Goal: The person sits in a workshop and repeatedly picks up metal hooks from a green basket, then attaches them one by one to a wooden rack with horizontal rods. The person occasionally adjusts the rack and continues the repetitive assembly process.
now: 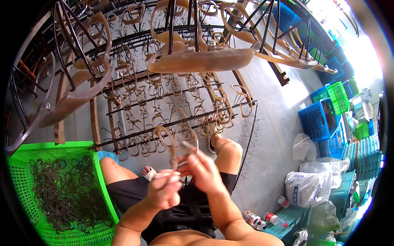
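Right hand: fingers pinching [203, 170] around the near end of a tan eyeglass frame, just above the lap.
Left hand: curling [165, 189] just beside the right one, lower and to its left; fingertips are nearing the frame's lower end, and whether they are gripping it is hard to say.
Eyeglass frame: rising [172, 153] from between the two hands, pointing away from the body toward the rack; overlapping hanging frames behind are blurring its outline.
Dark shorts: lying [164, 215] beneath both hands, the person's knees spreading either side.
Rack: standing [143, 133] beyond the hands, its dark rods carrying rows of similar frames.
Upper frames: hanging [201, 60] large and close above, on black prongs.
Green basket: sitting [102, 192] at the person's left, holding tangled dark pieces [61, 192].
Right side: blue baskets [315, 125] stacking up, white plastic bags [310, 186] slumping, bottles [271, 217] lying nearer.
Floor: showing grey [266, 123] between rack and baskets.
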`<state>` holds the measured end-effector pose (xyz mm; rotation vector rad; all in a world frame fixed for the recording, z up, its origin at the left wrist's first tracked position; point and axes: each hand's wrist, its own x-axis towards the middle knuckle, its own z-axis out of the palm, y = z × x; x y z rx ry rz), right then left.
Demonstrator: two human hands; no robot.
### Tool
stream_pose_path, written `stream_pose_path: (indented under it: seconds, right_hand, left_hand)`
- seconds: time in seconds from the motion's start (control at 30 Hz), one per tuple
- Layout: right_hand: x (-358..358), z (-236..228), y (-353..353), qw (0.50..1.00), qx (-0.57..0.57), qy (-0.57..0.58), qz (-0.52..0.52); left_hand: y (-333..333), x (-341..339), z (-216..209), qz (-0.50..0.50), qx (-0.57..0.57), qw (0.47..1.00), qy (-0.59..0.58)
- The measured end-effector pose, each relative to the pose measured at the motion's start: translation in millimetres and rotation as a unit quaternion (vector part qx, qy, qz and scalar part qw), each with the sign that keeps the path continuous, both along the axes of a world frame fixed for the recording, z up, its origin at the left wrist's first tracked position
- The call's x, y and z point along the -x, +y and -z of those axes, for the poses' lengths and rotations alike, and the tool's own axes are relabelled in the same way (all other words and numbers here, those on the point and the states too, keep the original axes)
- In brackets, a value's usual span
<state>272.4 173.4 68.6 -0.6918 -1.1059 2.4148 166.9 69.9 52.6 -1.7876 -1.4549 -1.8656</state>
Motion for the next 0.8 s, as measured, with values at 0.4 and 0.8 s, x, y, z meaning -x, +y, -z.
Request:
stream_pose_path:
  seconds: [0.4, 0.8]
  right_hand:
    - [59.9, 58.2, 110.9, 0.713, -0.426, -0.382, 0.405]
    - [63.4, 89.9, 109.9, 0.833, -0.294, -0.238, 0.405]
  left_hand:
    - [-63.6, 35.2, 20.6, 0.039, 0.201, 0.847, -0.49]
    - [-59.4, 37.9, 19.4, 0.042, 0.234, 0.845, -0.478]
